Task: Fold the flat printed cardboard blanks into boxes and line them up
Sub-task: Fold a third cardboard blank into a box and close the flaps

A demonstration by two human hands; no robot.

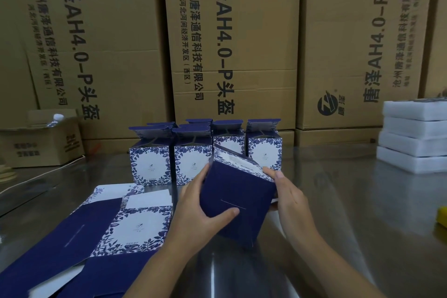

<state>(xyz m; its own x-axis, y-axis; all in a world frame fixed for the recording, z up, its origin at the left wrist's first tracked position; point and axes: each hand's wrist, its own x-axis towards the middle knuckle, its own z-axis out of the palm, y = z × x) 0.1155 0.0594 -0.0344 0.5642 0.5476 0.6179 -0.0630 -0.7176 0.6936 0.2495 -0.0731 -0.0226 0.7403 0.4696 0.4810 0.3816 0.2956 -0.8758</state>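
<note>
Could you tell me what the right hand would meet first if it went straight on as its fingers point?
The right hand grips the half-folded box; beyond that, probably the rightmost folded box in the row, though depth is unclear.

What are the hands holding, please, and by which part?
A half-folded dark blue box: the left hand grips its left side, the right hand pinches its upper right edge.

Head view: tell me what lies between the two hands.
A half-folded dark blue box lies there, gripped by the left hand and the right hand, as the head view shows.
</note>
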